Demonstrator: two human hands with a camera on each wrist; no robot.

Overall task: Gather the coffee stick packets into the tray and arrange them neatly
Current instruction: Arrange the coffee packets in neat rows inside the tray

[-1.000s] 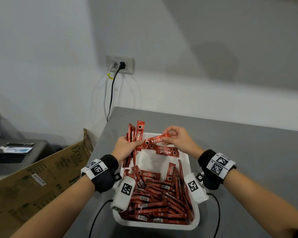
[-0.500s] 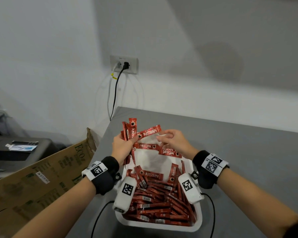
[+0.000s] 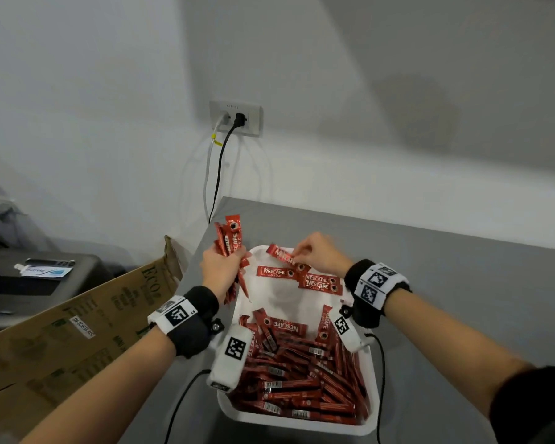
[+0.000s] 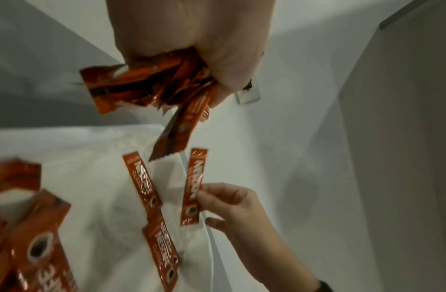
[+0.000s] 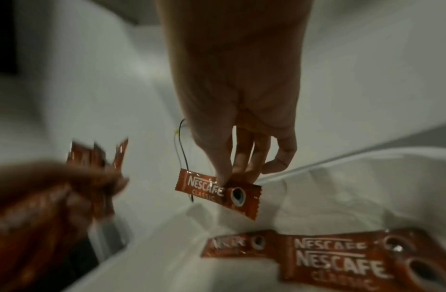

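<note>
- The packet in our right hand has come down from the bundle to the tray's far edge, so laying has begun.
- It hangs pinched below thumb and fingertips, long axis across the tray, cup end toward our wrist.
- Our left hand stays fisted on the bundle, upright.

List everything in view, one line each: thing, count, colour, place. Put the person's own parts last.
tray: one, white, on the table's near left part
loose coffee packets: many, red, heaped in the tray's near half
flat coffee packets: about three, red, far half of the tray
table: one, grey
cardboard box: one, brown, left of the table
wall socket: one, white, two cables plugged in
left hand: grips a red packet bundle
right hand: fingers pinch a single packet over the tray's far edge
</note>
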